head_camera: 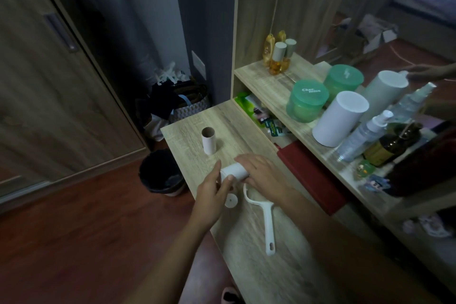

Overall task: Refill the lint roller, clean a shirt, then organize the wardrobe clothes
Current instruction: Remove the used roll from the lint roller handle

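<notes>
A white refill roll (234,171) lies across the wooden desk (259,266), gripped at its left end by my left hand (212,190) and covered on the right by my right hand (262,175). The white lint roller handle (267,224) lies on the desk just below the roll, its curved neck reaching up under my right hand. A small white end cap (231,200) rests on the desk between my hands. An empty cardboard core (209,140) stands upright farther back on the desk.
A black waste bin (161,171) stands on the floor left of the desk. The wardrobe door (49,81) is at the left, a bag of clothes (177,103) behind the bin. Jars, bottles and a white cylinder (339,118) crowd the shelf at the right.
</notes>
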The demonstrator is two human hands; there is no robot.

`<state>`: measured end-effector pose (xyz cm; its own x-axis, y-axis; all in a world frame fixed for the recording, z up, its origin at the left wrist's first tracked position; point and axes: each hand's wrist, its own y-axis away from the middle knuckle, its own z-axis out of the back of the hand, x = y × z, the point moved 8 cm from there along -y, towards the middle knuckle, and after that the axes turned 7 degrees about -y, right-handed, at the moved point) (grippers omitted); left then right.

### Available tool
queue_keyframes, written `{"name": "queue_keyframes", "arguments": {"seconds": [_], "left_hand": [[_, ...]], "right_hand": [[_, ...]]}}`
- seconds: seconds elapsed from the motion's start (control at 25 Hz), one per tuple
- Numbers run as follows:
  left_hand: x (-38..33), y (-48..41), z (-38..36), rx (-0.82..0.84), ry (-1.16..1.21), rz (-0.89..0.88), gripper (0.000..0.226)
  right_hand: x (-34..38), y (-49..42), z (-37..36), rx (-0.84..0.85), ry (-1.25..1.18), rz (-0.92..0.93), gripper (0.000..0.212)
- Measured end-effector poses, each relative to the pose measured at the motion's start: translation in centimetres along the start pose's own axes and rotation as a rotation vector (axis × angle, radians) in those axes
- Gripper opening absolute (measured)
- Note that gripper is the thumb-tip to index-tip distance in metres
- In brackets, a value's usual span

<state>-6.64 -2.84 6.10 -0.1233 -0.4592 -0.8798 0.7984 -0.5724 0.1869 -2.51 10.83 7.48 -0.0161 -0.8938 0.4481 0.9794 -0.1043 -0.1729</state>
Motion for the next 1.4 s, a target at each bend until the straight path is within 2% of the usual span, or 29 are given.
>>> {"name": "queue_keyframes", "arguments": {"seconds": [0.16,0.36,0.44,0.56,0.64,0.8,0.96,1.2,1.4], "left_hand": [[-0.6,0.5,0.0,0.025,0.031,-0.022,0.059],[-0.5,0.4,0.1,-0.036,0.066,-0.015,0.056],[-0.6,0.5,0.3,-0.108,0.076,0.009,0.055],[0.0,0.1,1.9,-0.310,0.042,0.047,0.051],[1.0,-1.0,2.6,-0.362,-0.038,0.066,0.052],[4.4,-4.8,1.0,-0.142,-0.164,0.157,0.073],[5.8,-7.0,-1.6,0.029,-0.370,0.121,0.045],[8.4,-7.9,-3.0,0.060,-0.441,0.095,0.051],[7.0,-7.0,-1.7,-0.007,-0.312,0.026,0.061]], "right_hand": [[-0.4,0.3,0.6,-0.010,-0.025,0.023,0.054],[-0.4,-0.1,0.6,-0.004,0.035,0.041,0.057],[-0.6,-0.3,0.6,-0.018,0.042,0.023,0.060],[-1.6,-0.5,0.8,-0.062,0.026,-0.025,0.058],[-2.4,-0.5,0.7,-0.065,-0.006,-0.052,0.055],[-4.0,-0.4,0.3,-0.070,-0.025,-0.082,0.053],[-4.6,0.2,1.1,-0.141,0.010,-0.085,0.049],[-6.1,1.0,0.3,-0.104,-0.036,-0.187,0.049],[-5.4,0.6,0.6,-0.086,-0.052,-0.209,0.047]]}}
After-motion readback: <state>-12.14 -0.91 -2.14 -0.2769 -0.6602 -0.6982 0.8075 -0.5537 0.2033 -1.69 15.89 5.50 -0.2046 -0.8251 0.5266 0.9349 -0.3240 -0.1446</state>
